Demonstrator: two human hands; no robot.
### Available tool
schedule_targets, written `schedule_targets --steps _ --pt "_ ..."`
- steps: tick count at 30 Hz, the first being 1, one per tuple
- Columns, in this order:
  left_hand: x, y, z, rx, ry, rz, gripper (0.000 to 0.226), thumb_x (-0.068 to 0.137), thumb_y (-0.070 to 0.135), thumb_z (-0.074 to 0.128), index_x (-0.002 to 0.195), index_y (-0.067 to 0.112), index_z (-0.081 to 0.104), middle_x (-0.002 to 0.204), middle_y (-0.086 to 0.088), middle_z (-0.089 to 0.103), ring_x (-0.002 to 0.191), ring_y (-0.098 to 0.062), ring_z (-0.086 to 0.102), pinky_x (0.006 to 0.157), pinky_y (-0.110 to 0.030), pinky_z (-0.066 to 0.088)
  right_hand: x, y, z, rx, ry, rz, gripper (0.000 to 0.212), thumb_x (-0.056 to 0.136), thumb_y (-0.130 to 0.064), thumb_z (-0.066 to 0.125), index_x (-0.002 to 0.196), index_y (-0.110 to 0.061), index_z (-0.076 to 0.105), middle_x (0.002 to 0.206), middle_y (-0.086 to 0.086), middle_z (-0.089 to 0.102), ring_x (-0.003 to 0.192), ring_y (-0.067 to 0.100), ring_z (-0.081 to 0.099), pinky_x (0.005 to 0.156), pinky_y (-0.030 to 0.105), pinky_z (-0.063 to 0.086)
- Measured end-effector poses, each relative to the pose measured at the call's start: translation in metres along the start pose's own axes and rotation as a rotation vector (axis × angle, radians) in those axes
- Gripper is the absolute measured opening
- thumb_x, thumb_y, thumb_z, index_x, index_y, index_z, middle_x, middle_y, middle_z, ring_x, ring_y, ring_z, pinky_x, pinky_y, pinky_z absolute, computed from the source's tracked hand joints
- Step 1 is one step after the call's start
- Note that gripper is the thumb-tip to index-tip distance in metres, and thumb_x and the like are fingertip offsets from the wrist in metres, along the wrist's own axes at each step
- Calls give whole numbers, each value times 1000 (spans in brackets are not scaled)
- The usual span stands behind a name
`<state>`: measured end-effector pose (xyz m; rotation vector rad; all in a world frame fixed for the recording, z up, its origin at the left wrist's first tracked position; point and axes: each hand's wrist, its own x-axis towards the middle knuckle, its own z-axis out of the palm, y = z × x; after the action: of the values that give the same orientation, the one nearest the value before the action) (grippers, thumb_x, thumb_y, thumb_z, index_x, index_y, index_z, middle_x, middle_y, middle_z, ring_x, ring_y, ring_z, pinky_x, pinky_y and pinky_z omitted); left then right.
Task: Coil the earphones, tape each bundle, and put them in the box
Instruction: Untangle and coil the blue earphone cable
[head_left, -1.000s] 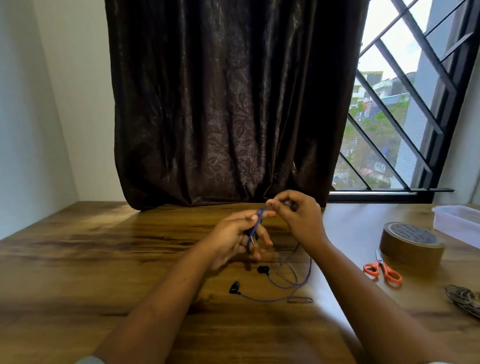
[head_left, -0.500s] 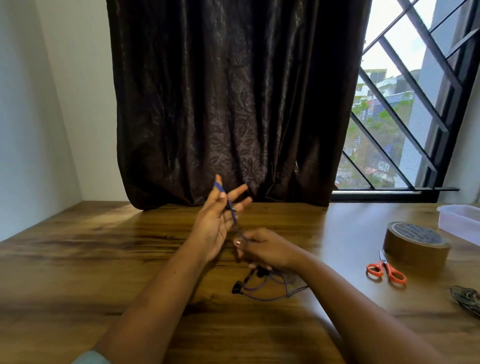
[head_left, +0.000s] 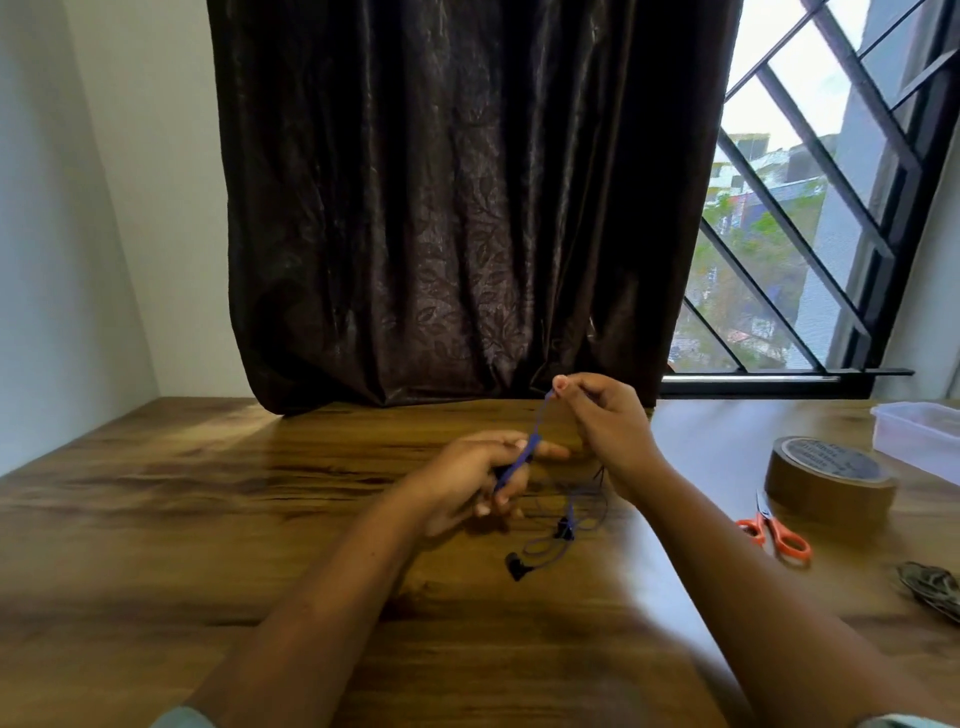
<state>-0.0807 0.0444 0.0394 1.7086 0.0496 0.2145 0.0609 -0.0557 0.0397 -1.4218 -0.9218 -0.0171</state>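
While the left hand curls its fingers around the earphones cord at frame centre, the right hand pinches it higher, I think to keep it tight for coiling; the earbuds rest on the surface below.

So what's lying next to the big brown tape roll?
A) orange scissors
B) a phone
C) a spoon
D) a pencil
A: the orange scissors lie just in front of the tape roll, on its near side.
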Motion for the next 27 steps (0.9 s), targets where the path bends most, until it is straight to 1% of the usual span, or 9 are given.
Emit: schedule_targets --steps 4,9,12,15,16,18,19,23,27 --pt "-2 10 -5 -365 -18 149 40 98 10 23 124 2 53 42 1 33 28 -5 27 49 -22 42 -6 10 13 -151 -7 -14 15 92 -21 61 82 -20 73 67 -11 63 62 -1 54 59 16 41" --pt "3 11 -10 -590 268 259 36 101 14 28 133 10 44 55 0 57 41 -9 50 46 -20 47 -27 1 45 -380 -416 30 27 97 -13 47 75 -22 59 74 2 63 68 12 56 65 30 44" --pt "5 7 -21 -439 474 270 40 102 17 31 142 15 32 60 1 63 45 -8 55 54 -22 50 -33 -6 56 -433 -595 41 26 100 -25 45 86 -17 65 84 5 66 76 13 57 72 31 45" --pt "6 -4 -34 -14 655 303 44 103 13 29 144 20 18 69 -5 60 45 -2 54 51 -16 47 -33 -15 50 -506 -672 -3 29 98 -31 48 91 -15 71 69 -6 60 60 0 50 57 17 37" --pt "7 -8 -37 107 666 295 38 102 11 29 138 23 25 68 -4 58 44 -1 53 52 -18 47 -31 -19 45 -536 -662 -27 27 98 -30 49 89 -17 71 64 -8 57 56 0 49 54 15 34" --pt "10 -13 -37 232 591 217 23 102 9 31 103 23 49 60 1 54 45 -4 50 54 -28 45 -25 -24 36 -569 -590 -110 22 96 -26 52 87 -20 71 65 -11 58 59 1 52 58 18 39" --pt "10 -15 -33 243 519 160 24 101 9 31 91 21 49 58 0 51 45 -6 48 51 -28 44 -22 -25 32 -566 -541 -158 19 95 -26 54 87 -22 71 68 -12 60 64 2 56 62 22 43" --pt "8 -11 -12 79 186 23 23 101 6 25 96 6 48 45 2 44 30 -7 29 49 -24 45 -14 -20 10 -599 -278 -291 11 81 -43 67 79 -32 67 71 -13 63 66 2 57 61 28 47" --pt "1 -2 -9 -227 72 10 31 99 11 22 90 6 51 45 3 32 29 -5 19 48 -25 39 -15 -16 0 -712 -35 -475 13 86 -43 64 83 -30 66 77 -14 61 68 2 55 56 16 37"
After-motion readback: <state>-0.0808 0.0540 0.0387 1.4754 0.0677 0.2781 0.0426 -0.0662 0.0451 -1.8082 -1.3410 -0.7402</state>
